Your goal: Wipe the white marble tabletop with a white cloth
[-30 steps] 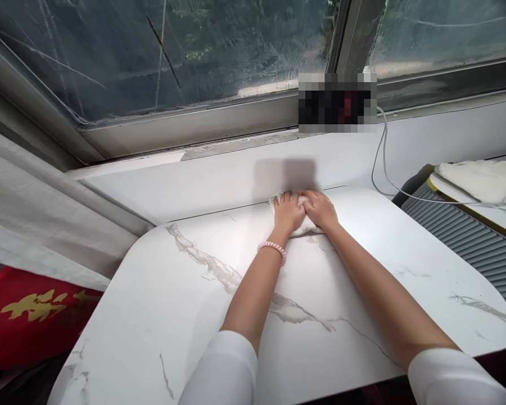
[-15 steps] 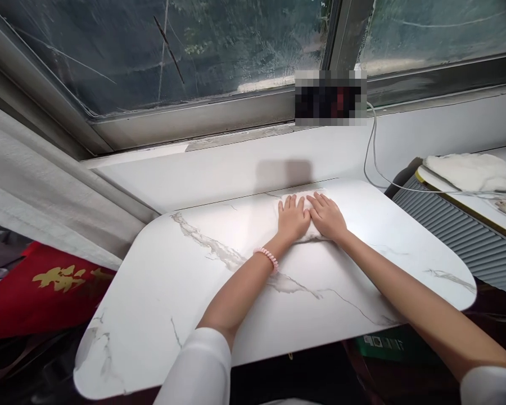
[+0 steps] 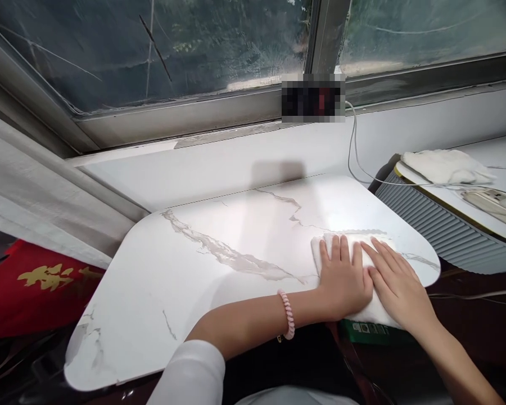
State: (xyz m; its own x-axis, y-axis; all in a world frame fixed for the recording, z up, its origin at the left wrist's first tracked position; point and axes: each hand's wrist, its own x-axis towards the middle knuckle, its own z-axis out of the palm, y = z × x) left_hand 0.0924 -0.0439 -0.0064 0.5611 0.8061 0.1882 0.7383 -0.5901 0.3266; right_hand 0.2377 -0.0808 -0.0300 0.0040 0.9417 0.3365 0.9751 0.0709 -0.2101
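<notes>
At the right end of a white, marble-patterned table point(image 3: 152, 298), close to its front edge, lay a white cloth point(image 3: 376, 310) beneath two bare hands. It looked soft and slightly fluffy, folded into layers that showed along its left side, and its lower part seemed to reach past the table's rim. The left hand point(image 3: 344, 281) was flat on it, fingers apart and pointing toward the window; the right hand point(image 3: 398, 287) rested beside it, also flattened, its fingers stretched out and slanting left. Their thumbs met or nearly met.

One pink coiled band point(image 3: 287, 315) circled the left wrist. A second white cloth point(image 3: 444, 166) lay bunched on one neighbouring ribbed-sided table point(image 3: 430, 222), so two cloths showed in all. Two window panes stood behind, with one blurred dark object point(image 3: 313, 101) at the frame between them. One red fabric point(image 3: 46, 292) with gold markings hung at the left, below a pale curtain point(image 3: 34, 185).

The table's corners were rounded, and its far edge ran against a white wall panel point(image 3: 211, 177). Bare surface stretched widely to the left of the hands; to their right, only a narrow strip remained before the rounded end.
</notes>
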